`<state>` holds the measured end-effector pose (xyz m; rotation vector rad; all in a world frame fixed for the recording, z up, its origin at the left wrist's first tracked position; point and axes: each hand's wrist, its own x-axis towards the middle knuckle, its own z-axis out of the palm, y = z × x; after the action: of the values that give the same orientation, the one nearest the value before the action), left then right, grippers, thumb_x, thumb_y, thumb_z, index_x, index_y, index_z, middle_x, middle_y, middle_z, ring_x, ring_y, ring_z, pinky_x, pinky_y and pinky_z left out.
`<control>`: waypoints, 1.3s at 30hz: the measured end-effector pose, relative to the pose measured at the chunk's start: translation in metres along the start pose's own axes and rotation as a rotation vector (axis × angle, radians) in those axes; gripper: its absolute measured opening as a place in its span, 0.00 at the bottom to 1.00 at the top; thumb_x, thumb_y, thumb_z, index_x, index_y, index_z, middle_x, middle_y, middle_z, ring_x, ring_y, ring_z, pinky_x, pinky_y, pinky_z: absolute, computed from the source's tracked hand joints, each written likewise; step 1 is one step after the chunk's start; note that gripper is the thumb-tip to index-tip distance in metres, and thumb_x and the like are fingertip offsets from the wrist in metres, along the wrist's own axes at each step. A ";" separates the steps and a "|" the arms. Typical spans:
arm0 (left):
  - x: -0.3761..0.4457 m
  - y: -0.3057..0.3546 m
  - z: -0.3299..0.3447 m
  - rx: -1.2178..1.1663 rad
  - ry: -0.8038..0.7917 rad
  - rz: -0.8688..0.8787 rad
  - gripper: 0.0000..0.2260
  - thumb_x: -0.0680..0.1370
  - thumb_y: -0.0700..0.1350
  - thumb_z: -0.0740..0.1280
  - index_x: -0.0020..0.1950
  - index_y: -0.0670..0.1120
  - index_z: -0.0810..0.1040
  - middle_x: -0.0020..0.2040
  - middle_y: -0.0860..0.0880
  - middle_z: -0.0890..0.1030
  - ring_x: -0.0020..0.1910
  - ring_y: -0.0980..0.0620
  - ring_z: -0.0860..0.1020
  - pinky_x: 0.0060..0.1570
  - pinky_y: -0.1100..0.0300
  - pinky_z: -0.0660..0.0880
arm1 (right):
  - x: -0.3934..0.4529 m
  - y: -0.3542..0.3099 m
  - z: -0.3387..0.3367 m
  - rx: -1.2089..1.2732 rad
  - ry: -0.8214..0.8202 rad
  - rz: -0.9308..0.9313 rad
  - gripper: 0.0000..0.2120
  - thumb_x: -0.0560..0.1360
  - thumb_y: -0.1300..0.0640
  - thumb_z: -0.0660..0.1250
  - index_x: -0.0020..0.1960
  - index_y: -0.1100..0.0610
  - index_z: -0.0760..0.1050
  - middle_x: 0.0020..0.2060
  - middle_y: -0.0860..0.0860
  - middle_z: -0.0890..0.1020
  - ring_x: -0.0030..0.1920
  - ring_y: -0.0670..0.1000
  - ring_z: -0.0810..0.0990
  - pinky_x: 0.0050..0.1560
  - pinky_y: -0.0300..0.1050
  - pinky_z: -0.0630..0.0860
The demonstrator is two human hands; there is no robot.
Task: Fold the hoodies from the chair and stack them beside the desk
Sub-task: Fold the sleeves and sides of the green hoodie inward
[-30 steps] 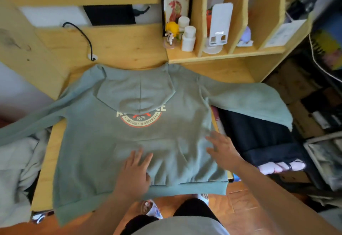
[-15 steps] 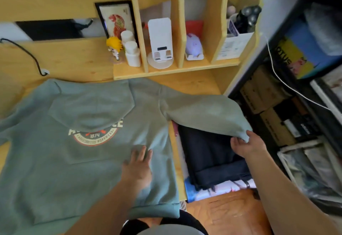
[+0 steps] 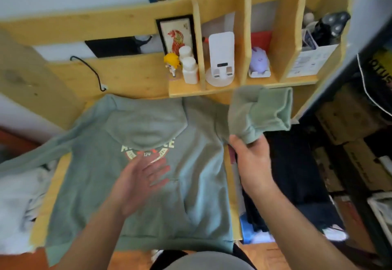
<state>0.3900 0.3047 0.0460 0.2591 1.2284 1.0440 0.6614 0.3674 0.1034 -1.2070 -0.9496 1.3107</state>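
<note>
A sage-green hoodie (image 3: 186,201) lies spread front-up on the wooden desk (image 3: 131,76), hood flat over its printed chest logo. My right hand (image 3: 251,157) grips the right sleeve (image 3: 263,112) near the cuff and holds it raised above the desk's right edge. With fingers straight, my left hand (image 3: 140,180) hovers open over the chest just below the logo. The left sleeve (image 3: 31,157) hangs off the desk's left side. A dark folded garment (image 3: 297,174) lies in the stack to the right of the desk.
A shelf unit (image 3: 241,87) at the desk's back holds a figurine, white bottles, a white stand and a box. A pale garment (image 3: 17,206) lies heaped at the left. Boxes and a cable crowd the shelving at the right.
My right hand has lifted the right sleeve up from beside the desk and bunched it. My left hand has come off the hoodie's front and moved up toward the logo.
</note>
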 end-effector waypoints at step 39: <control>0.227 0.027 0.091 2.645 -0.864 1.291 0.12 0.78 0.42 0.62 0.58 0.50 0.80 0.56 0.49 0.81 0.60 0.45 0.78 0.64 0.51 0.69 | -0.125 0.201 -0.040 -0.970 0.158 0.545 0.12 0.79 0.57 0.64 0.41 0.46 0.66 0.35 0.44 0.74 0.41 0.52 0.75 0.40 0.46 0.68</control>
<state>0.4465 0.5248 -0.0483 3.2478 0.6128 -0.6775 0.6540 0.2169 -0.0828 -2.4072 -1.2349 1.1246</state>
